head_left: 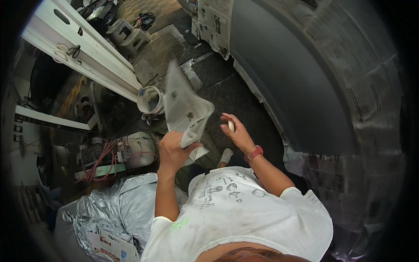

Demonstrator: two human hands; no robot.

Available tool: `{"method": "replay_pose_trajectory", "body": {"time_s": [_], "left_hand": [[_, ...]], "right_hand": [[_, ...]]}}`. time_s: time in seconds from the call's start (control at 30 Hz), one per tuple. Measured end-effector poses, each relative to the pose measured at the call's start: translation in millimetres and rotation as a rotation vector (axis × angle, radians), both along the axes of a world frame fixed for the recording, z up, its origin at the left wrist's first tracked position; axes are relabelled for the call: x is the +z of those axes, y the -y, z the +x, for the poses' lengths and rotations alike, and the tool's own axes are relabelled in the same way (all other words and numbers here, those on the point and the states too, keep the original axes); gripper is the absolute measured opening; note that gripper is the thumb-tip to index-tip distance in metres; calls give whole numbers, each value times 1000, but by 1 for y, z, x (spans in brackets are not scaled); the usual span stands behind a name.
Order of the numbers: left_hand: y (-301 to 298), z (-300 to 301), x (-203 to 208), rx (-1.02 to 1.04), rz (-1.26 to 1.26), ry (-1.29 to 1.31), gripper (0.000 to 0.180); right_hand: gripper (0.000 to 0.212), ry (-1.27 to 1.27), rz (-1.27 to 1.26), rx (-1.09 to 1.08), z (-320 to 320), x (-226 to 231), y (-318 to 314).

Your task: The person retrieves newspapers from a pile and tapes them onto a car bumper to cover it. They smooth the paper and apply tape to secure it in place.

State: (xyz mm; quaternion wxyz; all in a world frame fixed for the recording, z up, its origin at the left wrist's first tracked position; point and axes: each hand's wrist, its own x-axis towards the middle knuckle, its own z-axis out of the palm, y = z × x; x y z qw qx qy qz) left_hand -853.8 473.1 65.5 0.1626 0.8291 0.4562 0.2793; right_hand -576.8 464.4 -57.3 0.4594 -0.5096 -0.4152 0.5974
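Observation:
My left hand is closed on a sheet of newspaper, its thumb laid across the lower part. The sheet stands up from the hand, creased and blurred toward its far tip. To the right of it, my right hand is held up with a red watch on the wrist. Between its thumb and fingers sits a small cream-coloured roll, seen edge-on, that looks like masking tape. The hands are apart, and the right one does not touch the sheet.
A large grey curved panel, edged with newspaper, fills the right side. A white bucket stands by a white post. At left are an air compressor with red hose and silver sheeting. Stools stand farther off.

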Motion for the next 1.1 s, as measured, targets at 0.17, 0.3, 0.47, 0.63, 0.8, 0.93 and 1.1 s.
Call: {"method": "replay_pose_trajectory", "body": {"time_s": [0.17,0.3,0.47,0.63,0.8,0.93,1.1], "left_hand": [[-50,59,4,-23,-25,202,43],[-85,62,-3,-52,-68,274,53],[-155,31,-37,-77,-155,463,67],[-262,17,-18,76,-302,595,60],[-388,-31,2,178,-57,507,28],[-487,-71,17,241,-96,762,31],[-608,-68,88,211,18,605,30]], "right_hand": [[74,-11,245,168,13,0,-67],[86,6,205,50,34,23,-118],[76,-225,208,-261,61,1,-180],[51,-147,112,-237,74,40,-266],[30,54,55,-193,87,84,-367],[25,532,135,-187,97,125,-454],[26,642,254,-335,104,174,-523]]}}
